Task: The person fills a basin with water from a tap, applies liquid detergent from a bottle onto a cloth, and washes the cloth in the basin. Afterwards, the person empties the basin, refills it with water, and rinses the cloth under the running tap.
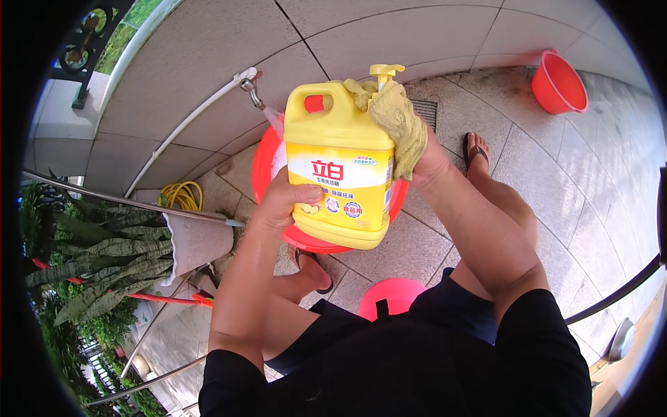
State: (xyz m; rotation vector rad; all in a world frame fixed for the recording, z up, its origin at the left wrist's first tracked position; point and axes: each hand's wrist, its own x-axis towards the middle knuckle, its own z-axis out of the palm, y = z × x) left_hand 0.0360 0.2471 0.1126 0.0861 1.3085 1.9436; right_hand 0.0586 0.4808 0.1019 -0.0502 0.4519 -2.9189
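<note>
A yellow jug of liquid dish soap [333, 130] with a moulded handle and printed writing is held up before me. My left hand [286, 200] grips its lower left side, thumb across the label. At the jug's upper right my right hand [431, 159] holds a wet yellow cloth [398, 125]; the fingers are mostly hidden by it. The cloth drapes around the base of the yellow pump head [384, 72] and touches the jug. Beneath the jug, partly covered, stands a red basin [263, 167] with white suds. Water pours from a metal tap [252, 94] at the basin's far left.
A red bucket [563, 83] stands by the tiled wall [396, 36]. A floor drain [424, 112] lies beyond my right hand. On the left are a white plant pot [200, 240], a coiled yellow hose [181, 197] and metal rails. A pink stool [388, 297] shows below me.
</note>
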